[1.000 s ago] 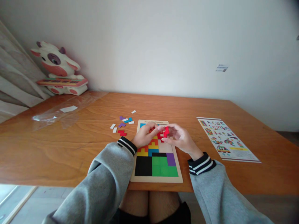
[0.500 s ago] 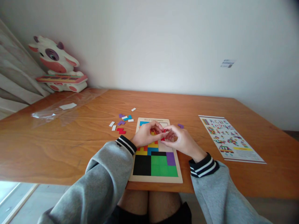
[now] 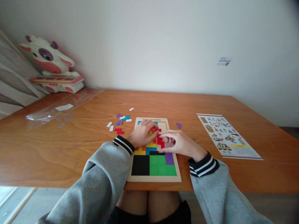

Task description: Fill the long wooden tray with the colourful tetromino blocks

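A wooden puzzle board [image 3: 154,179] with a pale rim lies before me, partly filled with green, black, purple, blue, yellow and red pieces. My right hand [image 3: 181,142] is at its right side, thumb and forefinger spanning a red puzzle piece [image 3: 160,142] over the bare part of the board. Resting over the upper left of the board, my left hand [image 3: 144,133] has thumb and forefinger apart, their tips close to the red piece. It covers some of the fitted pieces.
Loose red [image 3: 119,131], purple [image 3: 119,123], blue [image 3: 125,118] and white pieces [image 3: 109,124] lie left of the board. One purple piece [image 3: 178,125] is to its right. Farther right is a printed sheet [image 3: 230,137]. A plastic bag [image 3: 46,115] and a cow toy keyboard [image 3: 57,80] stand left.
My hands have moved apart slightly. The red piece, pinched between both hands before, is now lower at the board, within my right fingers. My left fingers have come off it.
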A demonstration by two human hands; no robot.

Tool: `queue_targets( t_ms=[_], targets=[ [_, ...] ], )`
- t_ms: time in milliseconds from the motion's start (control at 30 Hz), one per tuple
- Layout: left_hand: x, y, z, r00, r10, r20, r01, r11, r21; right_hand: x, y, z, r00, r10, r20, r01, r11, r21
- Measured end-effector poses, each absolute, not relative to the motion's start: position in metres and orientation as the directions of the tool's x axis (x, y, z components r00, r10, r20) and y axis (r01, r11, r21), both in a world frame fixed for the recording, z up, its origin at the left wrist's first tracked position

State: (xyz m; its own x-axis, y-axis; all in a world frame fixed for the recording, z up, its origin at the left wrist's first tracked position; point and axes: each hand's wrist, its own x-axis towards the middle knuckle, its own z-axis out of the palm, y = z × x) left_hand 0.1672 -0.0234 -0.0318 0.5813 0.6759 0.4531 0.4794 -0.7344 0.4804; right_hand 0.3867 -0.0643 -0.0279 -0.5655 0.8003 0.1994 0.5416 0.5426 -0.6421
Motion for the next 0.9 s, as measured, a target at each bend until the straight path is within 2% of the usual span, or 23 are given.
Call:
queue_targets(
  t_ms=[167,767,900],
  targets=[
    [0.1657,-0.0233,-0.0334,0.647,0.634,0.423,0.484,-0.771,0.414,0.3854,-0.0634,-0.0265,-0.555,0.810,0.189,0.538,0.522,-0.662],
    [0.1609,-0.0248,-0.0312,0.760,0.554,0.341,0.432,-0.822,0.372,0.3867,-0.0605,-0.0316,-0.486,0.860,0.154,0.526,0.429,-0.734],
    [0.1614,-0.0258,-0.0287,0.765,0.546,0.342,0.421,-0.825,0.376,0.3872,-0.0593,-0.0304,-0.435,0.874,0.216,0.540,0.446,-0.714]
  ],
)
